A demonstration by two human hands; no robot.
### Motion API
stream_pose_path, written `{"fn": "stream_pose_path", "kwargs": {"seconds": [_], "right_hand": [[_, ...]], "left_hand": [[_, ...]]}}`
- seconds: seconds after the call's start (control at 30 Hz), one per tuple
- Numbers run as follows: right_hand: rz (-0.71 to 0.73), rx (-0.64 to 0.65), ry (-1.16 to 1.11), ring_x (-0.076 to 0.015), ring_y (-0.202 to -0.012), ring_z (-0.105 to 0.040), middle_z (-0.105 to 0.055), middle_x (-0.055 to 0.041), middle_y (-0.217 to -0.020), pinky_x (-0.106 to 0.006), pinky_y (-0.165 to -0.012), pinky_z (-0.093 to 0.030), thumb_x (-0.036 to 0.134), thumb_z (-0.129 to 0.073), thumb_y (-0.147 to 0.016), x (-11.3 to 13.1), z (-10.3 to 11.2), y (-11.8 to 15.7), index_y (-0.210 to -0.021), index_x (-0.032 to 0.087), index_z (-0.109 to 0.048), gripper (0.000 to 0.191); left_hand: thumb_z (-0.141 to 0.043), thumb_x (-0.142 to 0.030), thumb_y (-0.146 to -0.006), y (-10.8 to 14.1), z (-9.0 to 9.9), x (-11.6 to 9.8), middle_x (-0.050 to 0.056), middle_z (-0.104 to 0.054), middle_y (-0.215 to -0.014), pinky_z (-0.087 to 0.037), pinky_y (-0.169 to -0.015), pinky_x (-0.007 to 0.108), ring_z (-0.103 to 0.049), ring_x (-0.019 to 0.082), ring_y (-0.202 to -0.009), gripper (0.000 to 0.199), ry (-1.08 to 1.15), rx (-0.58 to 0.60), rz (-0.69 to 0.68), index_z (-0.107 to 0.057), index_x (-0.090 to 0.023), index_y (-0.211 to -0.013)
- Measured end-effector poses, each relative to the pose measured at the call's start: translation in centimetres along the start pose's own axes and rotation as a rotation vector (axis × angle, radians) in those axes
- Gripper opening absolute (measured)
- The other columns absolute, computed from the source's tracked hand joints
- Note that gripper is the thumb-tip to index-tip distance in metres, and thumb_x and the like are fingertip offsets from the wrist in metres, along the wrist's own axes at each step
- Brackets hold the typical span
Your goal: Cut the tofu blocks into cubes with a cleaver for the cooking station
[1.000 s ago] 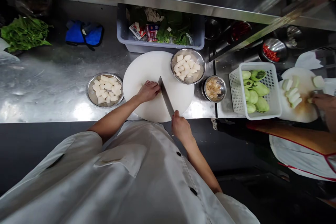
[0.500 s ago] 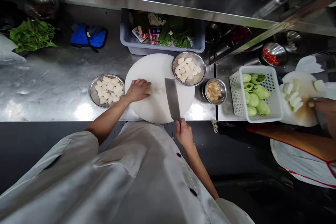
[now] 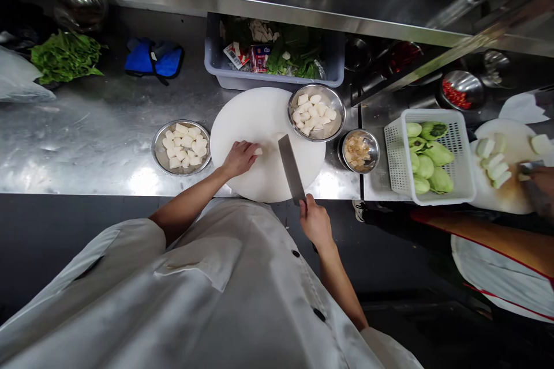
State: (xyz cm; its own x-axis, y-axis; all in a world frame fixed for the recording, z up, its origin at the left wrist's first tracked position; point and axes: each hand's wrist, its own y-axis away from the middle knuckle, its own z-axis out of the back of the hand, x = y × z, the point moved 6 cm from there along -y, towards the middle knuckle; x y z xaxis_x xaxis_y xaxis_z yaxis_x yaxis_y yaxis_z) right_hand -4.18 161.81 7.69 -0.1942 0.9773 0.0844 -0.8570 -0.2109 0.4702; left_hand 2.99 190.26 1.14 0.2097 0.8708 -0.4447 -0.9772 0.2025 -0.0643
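Observation:
My left hand (image 3: 241,158) is over the left part of a round white cutting board (image 3: 242,112), its fingers closed on a small white piece (image 3: 258,151). The handle of a cleaver (image 3: 291,168) is in my right hand (image 3: 315,220) at the board's front right edge. The blade points away from me over the board. A metal bowl of white pieces (image 3: 180,147) stands left of the board. Another bowl of white pieces (image 3: 317,112) is at the board's back right edge. Right of the board is a small bowl of pale yellowish bits (image 3: 358,151).
Behind the board is a grey-blue bin (image 3: 277,82) with greens and packets. A white basket (image 3: 465,167) of green vegetables stands on the right. Beyond it, a person's hand (image 3: 543,179) works at another board (image 3: 508,202). A metal shelf edge (image 3: 242,8) crosses above.
My left hand has gone from spread on the board to closed on a small white piece. The cleaver blade looks narrower and more upright. The whole view has shifted slightly.

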Motion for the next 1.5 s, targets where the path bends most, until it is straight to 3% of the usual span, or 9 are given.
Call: {"fn": "stream_pose_path", "kwargs": {"seconds": [0.2,0.33,0.53,0.7,0.8,0.93,1.1,1.27,1.5], "right_hand": [[0.020,0.003,-0.016,-0.0193,-0.068,-0.065,-0.072,-0.0080,-0.083,-0.028,-0.057,-0.024,0.027,-0.035,-0.110,0.7,-1.1,1.7,-0.115,0.014,-0.058,0.027],[0.058,0.026,-0.018,-0.0205,-0.071,-0.069,-0.073,-0.0089,-0.085,-0.028,-0.058,-0.028,0.028,-0.031,-0.111,2.8,-0.2,2.4,-0.112,0.015,-0.055,0.028],[0.170,0.155,0.079,-0.0238,-0.078,-0.074,-0.074,-0.0100,-0.085,-0.027,-0.062,-0.038,0.025,-0.033,-0.109,6.1,0.8,2.4,-0.118,0.018,-0.051,0.021],[0.145,0.254,0.083,-0.0269,-0.083,-0.075,-0.074,-0.0146,-0.089,-0.029,-0.067,-0.045,0.020,-0.033,-0.108,7.2,0.7,1.4,-0.123,0.015,-0.049,0.022],[0.156,0.286,0.050,-0.0281,-0.085,-0.075,-0.075,-0.0165,-0.093,-0.030,-0.067,-0.045,0.021,-0.033,-0.109,7.2,0.7,0.4,-0.124,0.014,-0.048,0.022],[0.139,0.196,0.025,-0.0258,-0.082,-0.074,-0.075,-0.0121,-0.090,-0.028,-0.065,-0.040,0.029,-0.033,-0.111,6.0,0.6,0.0,-0.120,0.016,-0.050,0.023],[0.095,0.064,0.028,-0.0220,-0.076,-0.072,-0.075,-0.0100,-0.088,-0.028,-0.060,-0.031,0.029,-0.032,-0.112,4.6,-0.1,1.6,-0.114,0.015,-0.053,0.025],[0.264,0.111,0.077,-0.0214,-0.077,-0.072,-0.075,-0.0076,-0.091,-0.030,-0.059,-0.028,0.029,-0.034,-0.111,4.4,-0.2,2.9,-0.112,0.017,-0.056,0.025],[0.391,0.210,0.191,-0.0229,-0.080,-0.073,-0.076,-0.0084,-0.094,-0.030,-0.060,-0.031,0.029,-0.034,-0.111,4.7,-0.4,2.2,-0.118,0.019,-0.057,0.026]], "left_hand": [[-0.056,-0.026,-0.097,1.7,0.0,0.5,0.014,-0.066,-0.123,-0.044,-0.097,0.046,-0.059,0.030,-0.114,0.027,0.023,-0.091,0.050,-0.067,-0.021,-0.121],[-0.057,-0.023,-0.093,2.2,0.1,1.4,0.014,-0.068,-0.116,-0.046,-0.097,0.046,-0.061,0.029,-0.110,0.024,0.067,-0.115,0.058,-0.066,-0.020,-0.114],[-0.057,-0.022,-0.089,2.2,0.2,1.3,0.015,-0.066,-0.114,-0.050,-0.097,0.046,-0.060,0.029,-0.109,0.018,0.128,-0.144,0.066,-0.065,-0.020,-0.106],[-0.056,-0.023,-0.091,2.4,0.1,1.2,0.013,-0.066,-0.108,-0.052,-0.095,0.043,-0.060,0.027,-0.103,0.011,0.127,-0.148,0.045,-0.064,-0.021,-0.098],[-0.056,-0.021,-0.089,2.3,0.0,1.2,0.012,-0.066,-0.104,-0.052,-0.095,0.043,-0.060,0.027,-0.101,0.011,0.113,-0.149,0.028,-0.064,-0.021,-0.097],[-0.058,-0.020,-0.087,2.3,0.3,1.2,0.012,-0.067,-0.111,-0.051,-0.099,0.045,-0.060,0.028,-0.106,0.022,0.113,-0.143,0.000,-0.065,-0.020,-0.108],[-0.068,-0.026,-0.085,4.3,1.5,3.1,0.014,-0.063,-0.128,-0.047,-0.106,0.049,-0.056,0.032,-0.122,0.041,0.067,-0.180,0.141,-0.061,-0.019,-0.126],[-0.059,-0.026,-0.095,5.8,2.2,4.6,0.013,-0.069,-0.111,-0.052,-0.102,0.046,-0.062,0.029,-0.110,0.022,0.101,-0.193,0.169,-0.065,-0.019,-0.114],[-0.058,-0.022,-0.092,4.4,3.5,6.1,0.008,-0.068,-0.097,-0.057,-0.085,0.036,-0.065,0.021,-0.085,0.025,0.212,-0.286,0.265,-0.070,-0.018,-0.114]]}}
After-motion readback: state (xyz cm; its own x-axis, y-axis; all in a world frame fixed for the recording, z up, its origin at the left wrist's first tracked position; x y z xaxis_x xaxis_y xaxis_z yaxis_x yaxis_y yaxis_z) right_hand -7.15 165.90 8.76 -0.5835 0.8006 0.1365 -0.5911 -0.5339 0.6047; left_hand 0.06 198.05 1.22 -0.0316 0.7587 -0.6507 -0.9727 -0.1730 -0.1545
